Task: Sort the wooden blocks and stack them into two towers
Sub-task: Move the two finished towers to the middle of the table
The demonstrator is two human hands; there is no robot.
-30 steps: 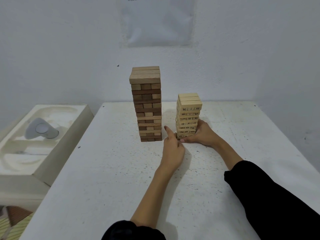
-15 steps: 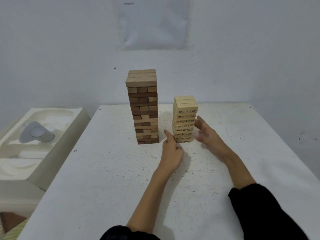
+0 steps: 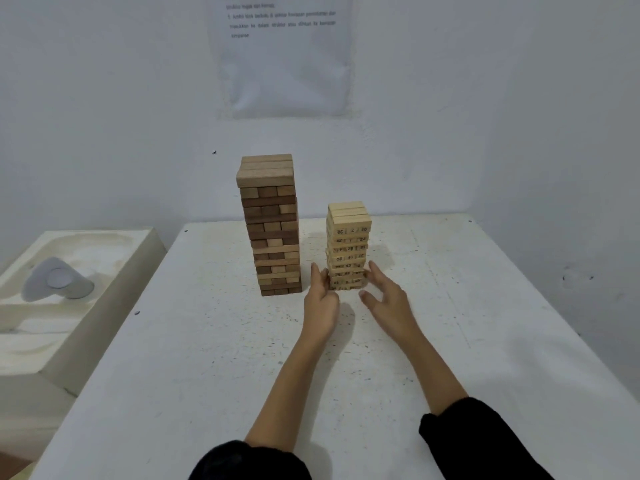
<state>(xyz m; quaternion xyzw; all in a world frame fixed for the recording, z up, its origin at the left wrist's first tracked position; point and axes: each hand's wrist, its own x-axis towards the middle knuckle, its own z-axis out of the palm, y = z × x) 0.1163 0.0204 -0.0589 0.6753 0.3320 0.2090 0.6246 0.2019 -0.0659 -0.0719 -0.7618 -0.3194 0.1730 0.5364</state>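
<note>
Two towers of wooden blocks stand on the white table (image 3: 485, 306), near its far end and close to the wall. The tall tower (image 3: 270, 223) is on the left. It is made of dark brown and light brown blocks mixed together, and it stands straight. The short tower (image 3: 348, 237) is just beside it on the right, with a small gap between them. Its blocks are all pale, and they have little black numbers on their ends. Both of the person's hands are down by the bottom of the short tower. The left hand (image 3: 322, 306) is open, with its fingers (image 3: 316, 275) straight and pointing up against the tower's left side. The right hand (image 3: 389, 306) is open too, with its fingers spread out by the tower's right side. It is hard to tell if they touch the blocks. Neither hand holds a block. Black sleeves (image 3: 485, 441) cover the arms near the elbows. A paper sheet (image 3: 284, 64) with small writing hangs on the wall. A white foam box (image 3: 104, 306) sits left of the table, with a grey thing (image 3: 57, 280) in it.
</note>
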